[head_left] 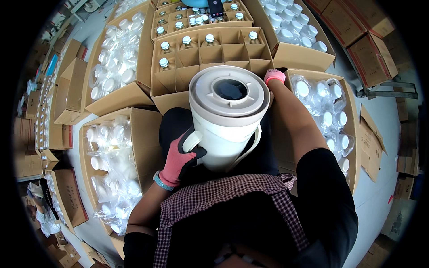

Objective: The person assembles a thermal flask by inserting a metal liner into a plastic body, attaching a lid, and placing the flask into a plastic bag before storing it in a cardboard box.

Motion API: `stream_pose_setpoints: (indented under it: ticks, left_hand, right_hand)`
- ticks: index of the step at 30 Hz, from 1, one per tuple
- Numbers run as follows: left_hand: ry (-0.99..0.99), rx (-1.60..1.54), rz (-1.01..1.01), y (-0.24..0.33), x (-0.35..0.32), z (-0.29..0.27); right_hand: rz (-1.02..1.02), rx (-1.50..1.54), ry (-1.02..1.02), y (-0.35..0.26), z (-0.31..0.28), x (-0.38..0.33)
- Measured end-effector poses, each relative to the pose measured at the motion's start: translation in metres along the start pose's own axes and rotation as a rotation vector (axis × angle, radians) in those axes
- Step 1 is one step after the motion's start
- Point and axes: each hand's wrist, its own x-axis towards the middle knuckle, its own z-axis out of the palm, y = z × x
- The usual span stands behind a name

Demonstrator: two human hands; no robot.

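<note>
Hands are apart: the left hand [175, 161] is closed on a handle of the white jug [225, 143], which is at the lap, and the right hand [274, 77] is just past the jug's right rim, its grip unclear. Beyond the jug, a divided carton [172, 102] holds capped bottles [187, 43]; cartons of white lids [327, 119] flank it.
</note>
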Motion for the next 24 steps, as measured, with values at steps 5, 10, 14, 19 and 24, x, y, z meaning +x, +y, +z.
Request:
stream_pose_setpoints:
  ticks: [5,10,14,19,24]
  left_hand:
    - [-0.070,-0.008,-0.104,0.005,0.016,-0.011]
    - [-0.248,0.046,-0.054,0.015,0.018,-0.016]
    - [-0.440,0.016,0.045,-0.002,0.043,-0.028]
    - [-0.491,0.201,0.094,-0.012,0.064,-0.033]
    - [-0.589,0.348,0.248,-0.028,0.092,-0.046]
  right_hand:
    - [-0.118,0.096,0.029,0.032,-0.021,0.030]
    - [-0.968,1.172,0.118,0.053,-0.162,-0.137]
    - [-1.559,0.741,0.306,0.073,-0.204,-0.301]
    - [-1.733,-0.199,0.575,0.075,-0.202,-0.353]
    - [-1.840,-0.342,0.751,0.067,-0.200,-0.380]
